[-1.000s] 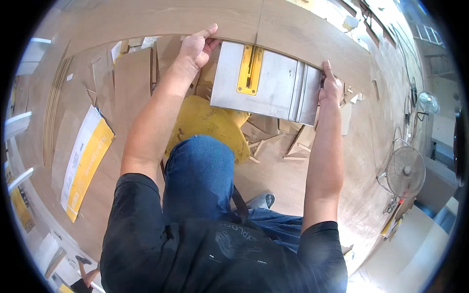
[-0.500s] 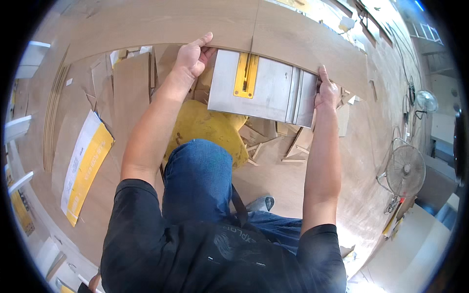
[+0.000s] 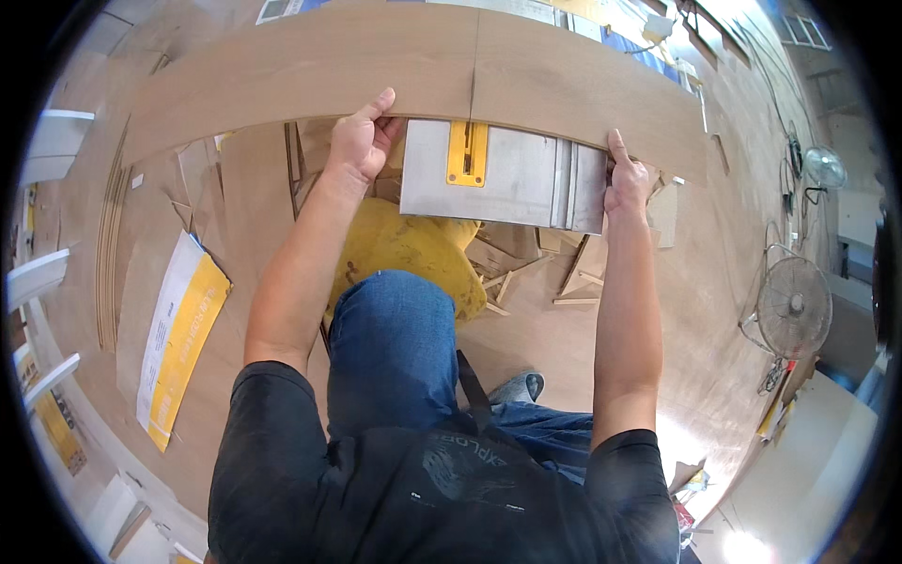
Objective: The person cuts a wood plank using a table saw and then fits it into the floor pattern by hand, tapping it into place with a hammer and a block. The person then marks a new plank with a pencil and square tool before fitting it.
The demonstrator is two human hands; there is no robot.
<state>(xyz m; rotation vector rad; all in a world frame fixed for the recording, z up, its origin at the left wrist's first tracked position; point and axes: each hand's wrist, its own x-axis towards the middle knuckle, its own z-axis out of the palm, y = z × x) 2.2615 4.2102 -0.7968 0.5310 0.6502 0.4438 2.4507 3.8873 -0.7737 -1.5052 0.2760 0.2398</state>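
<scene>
A long plywood board (image 3: 592, 80) lies across the metal saw table (image 3: 507, 174), with a thin dark line across it above the yellow slotted insert (image 3: 466, 164). My left hand (image 3: 363, 141) grips the near edge left of the table, thumb on top, fingers curled at the edge. My right hand (image 3: 625, 179) is closed on the same edge at the table's right corner, thumb extended onto the board. The board covers the far part of the table. A worn yellow base (image 3: 395, 249) shows below the table, beside my jean-clad knee.
Thin offcuts (image 3: 583, 268) and sheets lie around the saw. A white-and-yellow cardboard piece (image 3: 183, 343) is on the left, with stacked strips (image 3: 110, 263) behind it. A standing fan (image 3: 794, 305), cables and a smaller fan (image 3: 824, 167) are along the right.
The board has moved toward me, more on its left side, covering more of the saw table. Both my hands have come nearer with it, still gripping the edge.
</scene>
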